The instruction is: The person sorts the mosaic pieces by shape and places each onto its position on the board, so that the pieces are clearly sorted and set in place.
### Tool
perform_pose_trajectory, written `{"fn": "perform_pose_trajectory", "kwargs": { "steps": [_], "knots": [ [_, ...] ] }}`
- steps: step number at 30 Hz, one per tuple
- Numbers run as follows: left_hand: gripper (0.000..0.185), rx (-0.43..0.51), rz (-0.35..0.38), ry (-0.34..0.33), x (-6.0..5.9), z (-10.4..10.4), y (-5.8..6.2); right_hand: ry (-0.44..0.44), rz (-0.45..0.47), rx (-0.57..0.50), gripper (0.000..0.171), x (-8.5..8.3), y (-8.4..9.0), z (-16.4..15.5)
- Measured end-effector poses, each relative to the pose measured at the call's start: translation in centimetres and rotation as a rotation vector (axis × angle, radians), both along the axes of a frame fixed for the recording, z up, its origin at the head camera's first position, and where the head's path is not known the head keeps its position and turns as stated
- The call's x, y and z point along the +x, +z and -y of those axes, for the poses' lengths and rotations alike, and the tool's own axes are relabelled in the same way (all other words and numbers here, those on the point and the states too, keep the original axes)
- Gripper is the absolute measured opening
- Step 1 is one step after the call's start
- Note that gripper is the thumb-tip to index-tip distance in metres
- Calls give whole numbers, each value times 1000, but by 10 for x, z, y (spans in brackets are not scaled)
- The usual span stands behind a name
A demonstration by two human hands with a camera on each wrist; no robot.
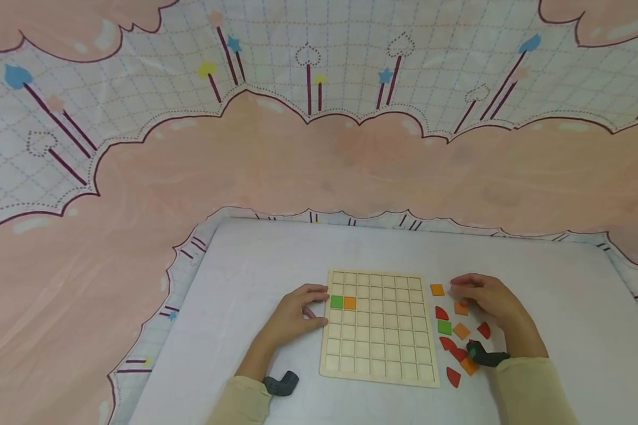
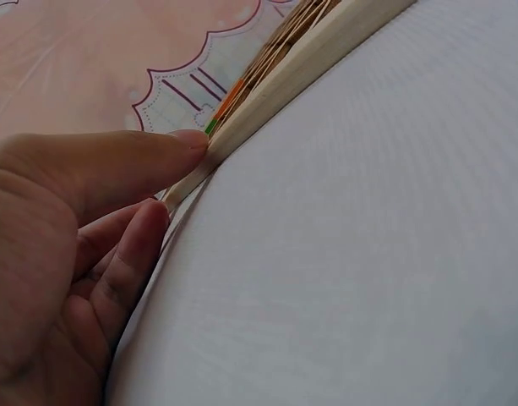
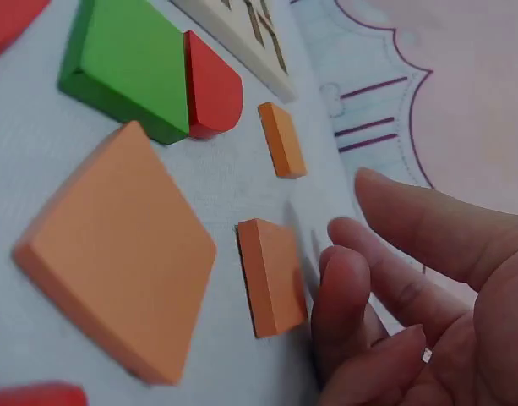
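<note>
A pale wooden grid board (image 1: 377, 348) lies flat on the white table. One green square tile (image 1: 337, 301) and one orange square tile (image 1: 350, 303) sit side by side in its left cells. My left hand (image 1: 292, 316) touches the board's left edge with thumb and fingertips spread apart, gripping nothing. In the left wrist view, the thumb (image 2: 115, 165) rests against the wooden rim. To the right of the board, my right hand (image 1: 486, 295) hovers beside a loose orange square tile (image 1: 461, 309). Its fingers are loosely bent, and nothing shows between them in the right wrist view.
Loose pieces lie right of the board: a green square tile (image 1: 444, 327), an orange tile (image 1: 437, 290), another orange tile (image 1: 461, 330) and several red quarter-round pieces (image 1: 453, 376). Dark bands with cameras sit on both wrists. A patterned cloth (image 1: 298, 159) hangs behind the table.
</note>
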State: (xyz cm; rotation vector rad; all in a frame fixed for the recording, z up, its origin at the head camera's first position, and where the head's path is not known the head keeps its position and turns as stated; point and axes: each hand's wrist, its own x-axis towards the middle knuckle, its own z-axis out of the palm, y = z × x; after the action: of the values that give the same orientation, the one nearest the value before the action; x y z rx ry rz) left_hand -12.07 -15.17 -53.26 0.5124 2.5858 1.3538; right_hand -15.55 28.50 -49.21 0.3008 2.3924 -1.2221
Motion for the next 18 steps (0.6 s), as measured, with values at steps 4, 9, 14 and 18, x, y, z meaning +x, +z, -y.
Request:
{"fn": "perform_pose_trajectory", "kwargs": {
  "steps": [4,9,14,18],
  "knots": [
    [51,-15,1,-5,0,-1,0,-12,23,32,53,-5,-4,1],
    [51,3,10,-10,1,-1,-1,-19,40,81,52,-9,1,6],
    [48,24,-6,4,-1,-1,-2,-41,45,71,51,-10,6,11],
    [47,29,-4,20,-1,0,-2,-58,46,70,49,-9,6,13]
  ]
}}
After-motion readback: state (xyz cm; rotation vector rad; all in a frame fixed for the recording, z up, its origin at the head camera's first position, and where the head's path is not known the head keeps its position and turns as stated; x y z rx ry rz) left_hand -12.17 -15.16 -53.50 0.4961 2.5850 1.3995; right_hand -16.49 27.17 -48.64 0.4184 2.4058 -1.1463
